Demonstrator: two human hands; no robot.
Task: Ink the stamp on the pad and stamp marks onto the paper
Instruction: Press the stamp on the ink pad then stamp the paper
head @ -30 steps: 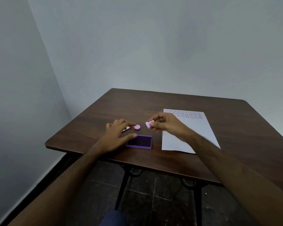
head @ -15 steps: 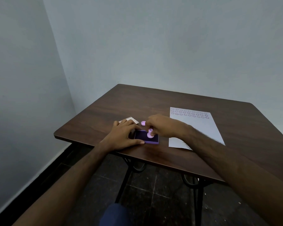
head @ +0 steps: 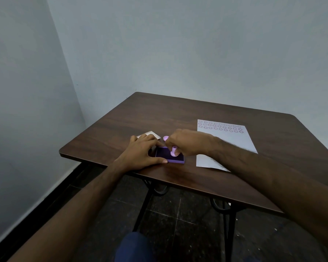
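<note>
Head view: I judge inking underway, right hand (head: 187,141) pinching stamp (head: 173,150) on pad (head: 176,158), left hand (head: 143,154) flat, bracing it; next, lift to paper (head: 227,142) right of grip.

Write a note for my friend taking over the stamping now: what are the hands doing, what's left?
Right hand pinches the pink stamp, its face down on the purple ink pad.
Left hand rests on the table, thumb and fingers against the pad's edges, steadying it.
Paper lies right of the pad; three rows of ring marks fill its far end.
A pink cap and a white square piece lie behind the pad.
Done: three rows stamped, stamp on the ink.
Left: lift the stamp, carry it to the paper, press more marks below the rows.
</note>
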